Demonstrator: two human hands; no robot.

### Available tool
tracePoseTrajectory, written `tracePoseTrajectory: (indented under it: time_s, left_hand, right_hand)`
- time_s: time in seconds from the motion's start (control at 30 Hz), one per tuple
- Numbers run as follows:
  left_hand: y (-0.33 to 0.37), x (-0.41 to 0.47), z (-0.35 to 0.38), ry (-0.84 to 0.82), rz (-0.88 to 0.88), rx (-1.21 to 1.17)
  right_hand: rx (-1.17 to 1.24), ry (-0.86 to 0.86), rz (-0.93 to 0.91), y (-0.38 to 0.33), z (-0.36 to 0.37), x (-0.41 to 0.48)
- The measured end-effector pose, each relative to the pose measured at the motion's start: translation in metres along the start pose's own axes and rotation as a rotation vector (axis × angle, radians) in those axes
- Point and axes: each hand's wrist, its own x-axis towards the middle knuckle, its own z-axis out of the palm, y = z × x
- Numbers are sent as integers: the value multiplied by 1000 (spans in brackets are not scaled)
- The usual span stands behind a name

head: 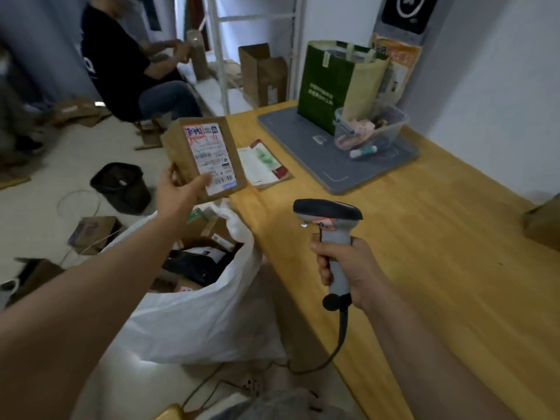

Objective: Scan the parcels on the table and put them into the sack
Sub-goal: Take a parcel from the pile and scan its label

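One parcel point(203, 157) was pinched label-up by the fingers point(202, 179) of the left hand point(177, 192) at centre left of the frame, just above the open sack point(197, 316), apparently to be read by the scanner point(333, 234) gripped in the curled right hand point(345, 268).

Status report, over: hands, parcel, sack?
Left hand grips cardboard parcel, label facing camera. Right hand grips scanner, pointed toward parcel. Sack open below. Nothing between scanner and label.
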Motion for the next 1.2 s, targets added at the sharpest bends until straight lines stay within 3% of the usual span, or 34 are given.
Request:
tracePoseTrajectory:
  time_s: [0.13,0.23,0.43,0.57,0.7,1.0,1.13,1.2]
  left_hand:
    - [-28,20,-73,92,-70,173]
    - [-56,25,-107,85,-164,441]
    - [-91,46,-136,112,-141,891]
    - [-112,73,-143,49,-221,1026]
    - [-127,85,-129,-69,-118,1321]
    - [-209,96,-101,-480,-546,1322]
    - [-202,98,-85,-441,-615,1271]
    - [-185,105,-70,-384,-538,1197]
  right_hand:
    - [-65,-81,48,10,40,19]
    - [-135,-86,78,18,66,33]
    - [-365,-134,64,29,117,62]
    - [-441,-192,89,38,154,84]
    - [-425,-209,129,47,175,100]
    - [-416,-175,207,53,181,128]
    - [-406,-145,208,50,173,134]
    - [-367,-117,205,44,166,134]
